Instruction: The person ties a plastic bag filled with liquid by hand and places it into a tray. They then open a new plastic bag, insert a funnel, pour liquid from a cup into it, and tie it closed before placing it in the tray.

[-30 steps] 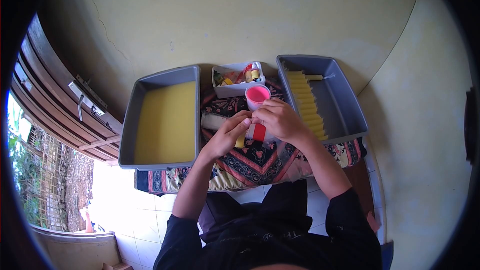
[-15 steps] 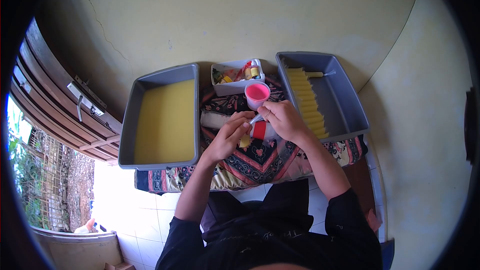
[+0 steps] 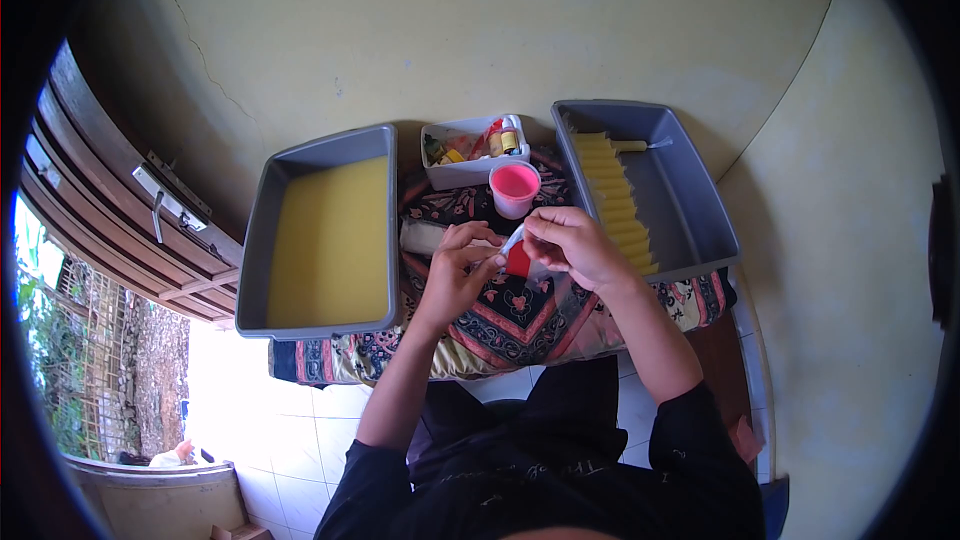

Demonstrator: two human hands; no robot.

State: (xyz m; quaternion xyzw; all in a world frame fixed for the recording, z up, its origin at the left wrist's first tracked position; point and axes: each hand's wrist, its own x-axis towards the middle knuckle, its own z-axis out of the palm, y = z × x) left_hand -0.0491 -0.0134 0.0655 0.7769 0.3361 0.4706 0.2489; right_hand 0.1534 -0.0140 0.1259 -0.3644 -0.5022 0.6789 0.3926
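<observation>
Between my two hands is the whitish, twisted end of a narrow clear plastic bag (image 3: 513, 238). My left hand (image 3: 460, 268) pinches it from below, fingers bent; the rest of the bag is hidden. My right hand (image 3: 578, 244) has thumb and forefinger closed on the upper tip, the other fingers curled loosely. Just beyond them stands a plastic cup (image 3: 514, 202) with pink inside. Under the hands lies a red-and-white packet (image 3: 518, 260), partly covered.
At left, a grey tub (image 3: 390, 290) holds pale yellow liquid. The right grey tub (image 3: 690, 210) has a row of filled yellow plastic tubes (image 3: 617, 202). A white box (image 3: 470, 176) with small bottles stands behind the cup. Patterned cloth (image 3: 530, 325) covers the surface.
My right hand has turned and its lower fingers have loosened. My left fingers have shifted on the bag, and the yellow part seen below them is now hidden.
</observation>
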